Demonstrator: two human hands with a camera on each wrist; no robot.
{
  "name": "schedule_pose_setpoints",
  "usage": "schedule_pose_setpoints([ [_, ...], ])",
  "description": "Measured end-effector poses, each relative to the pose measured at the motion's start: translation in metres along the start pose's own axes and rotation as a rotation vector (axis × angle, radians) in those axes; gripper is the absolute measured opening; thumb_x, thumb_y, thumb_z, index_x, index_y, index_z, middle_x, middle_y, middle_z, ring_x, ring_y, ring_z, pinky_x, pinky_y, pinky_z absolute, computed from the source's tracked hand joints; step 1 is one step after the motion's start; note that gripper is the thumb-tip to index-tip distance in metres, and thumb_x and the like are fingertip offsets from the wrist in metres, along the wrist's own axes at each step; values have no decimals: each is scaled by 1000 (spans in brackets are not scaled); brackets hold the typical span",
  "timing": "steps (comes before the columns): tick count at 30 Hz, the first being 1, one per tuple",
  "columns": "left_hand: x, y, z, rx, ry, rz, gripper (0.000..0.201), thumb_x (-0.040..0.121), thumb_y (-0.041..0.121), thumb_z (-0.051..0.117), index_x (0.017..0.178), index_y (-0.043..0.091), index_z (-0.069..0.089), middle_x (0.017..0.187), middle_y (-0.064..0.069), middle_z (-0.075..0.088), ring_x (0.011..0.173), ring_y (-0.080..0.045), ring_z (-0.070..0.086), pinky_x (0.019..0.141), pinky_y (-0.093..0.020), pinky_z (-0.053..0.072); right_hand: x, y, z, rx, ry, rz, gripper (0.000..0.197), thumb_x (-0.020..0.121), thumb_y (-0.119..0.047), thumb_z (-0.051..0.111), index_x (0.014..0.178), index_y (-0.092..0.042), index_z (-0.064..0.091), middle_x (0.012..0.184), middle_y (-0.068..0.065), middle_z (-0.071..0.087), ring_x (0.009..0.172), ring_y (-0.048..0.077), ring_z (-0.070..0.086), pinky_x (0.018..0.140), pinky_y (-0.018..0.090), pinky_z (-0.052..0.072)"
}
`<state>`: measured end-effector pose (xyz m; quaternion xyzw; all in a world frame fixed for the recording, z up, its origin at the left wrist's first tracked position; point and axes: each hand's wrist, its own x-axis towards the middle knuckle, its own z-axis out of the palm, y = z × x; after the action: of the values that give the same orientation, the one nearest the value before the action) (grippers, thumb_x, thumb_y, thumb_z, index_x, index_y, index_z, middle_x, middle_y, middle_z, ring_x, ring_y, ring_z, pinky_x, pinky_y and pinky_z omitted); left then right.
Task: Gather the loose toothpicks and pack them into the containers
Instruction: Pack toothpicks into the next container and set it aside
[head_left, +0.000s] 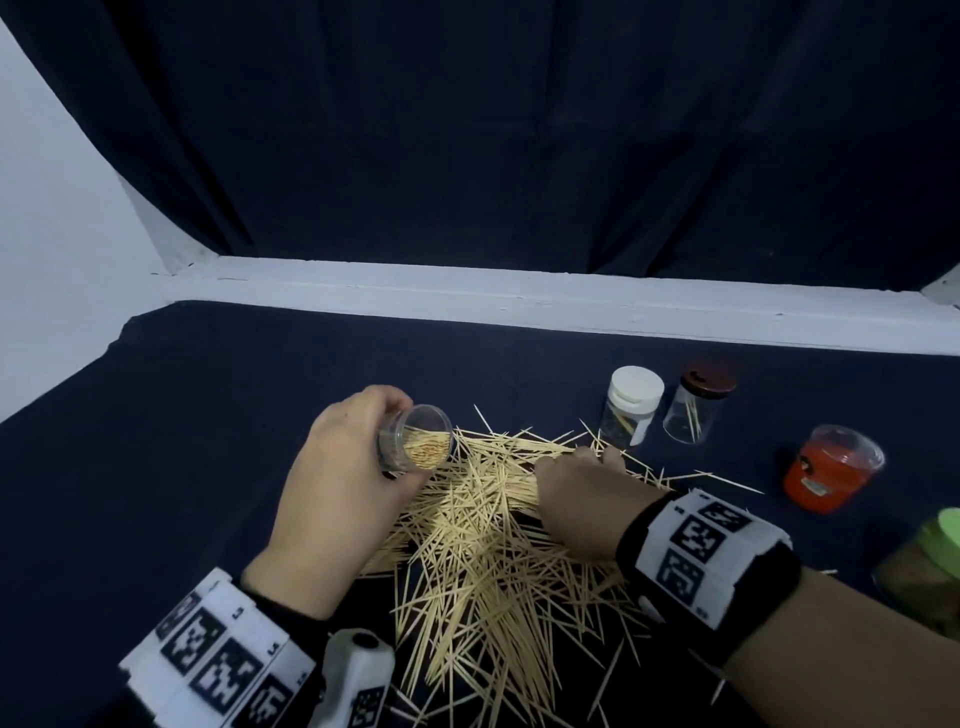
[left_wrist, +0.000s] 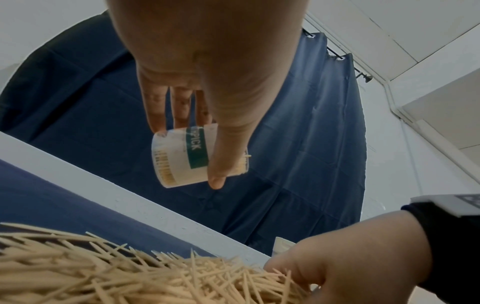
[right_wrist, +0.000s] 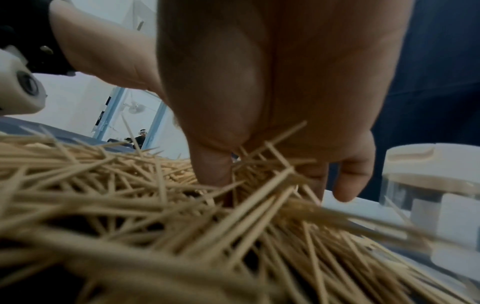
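Toothpicks mostly still loose, big heap mid-tabletop toward the near edge; task looks early-to-mid. Clear toothpick container partly filled, gripped in left hand, tipped on its side, mouth toward the heap. Right hand palm-down in the pile, fingers curled, pinching a bunch. White-lidded jar and brown-lidded jar near far right hold few picks; red container beside them.

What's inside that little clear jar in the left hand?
The clear jar in the left hand holds packed toothpick ends, filling its lower part. Its bottom is hidden.
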<state>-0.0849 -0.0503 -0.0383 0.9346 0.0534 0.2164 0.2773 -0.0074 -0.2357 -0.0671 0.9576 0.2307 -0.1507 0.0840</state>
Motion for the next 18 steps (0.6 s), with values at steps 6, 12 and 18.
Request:
schedule_pose_setpoints([
  [6, 3, -1, 4, 35, -49, -2, 48, 67, 20, 82, 99, 34, 51, 93, 20, 51, 95, -6, 46, 70, -21, 36, -14, 17, -6, 146, -96, 97, 19, 96, -21, 38, 115, -19, 41, 130, 13, 36, 123, 37, 26, 101, 50, 26],
  [12, 4, 0, 7, 76, -79, -5, 48, 66, 21, 82, 98, 35, 49, 93, 19, 52, 94, -8, 48, 71, -25, 43, -26, 26, -20, 177, 41, 37, 3, 97, -17, 36, 100, -15, 34, 107, 10, 41, 110, 28, 34, 98, 41, 26],
  [18, 4, 5, 10, 88, -142, -22, 47, 67, 23, 81, 97, 37, 47, 93, 19, 51, 93, -9, 49, 73, -31, 48, -34, 20, -35, 256, 182, -148, 7, 95, -14, 38, 93, -16, 32, 77, 0, 41, 81, 23, 43, 68, 33, 30],
])
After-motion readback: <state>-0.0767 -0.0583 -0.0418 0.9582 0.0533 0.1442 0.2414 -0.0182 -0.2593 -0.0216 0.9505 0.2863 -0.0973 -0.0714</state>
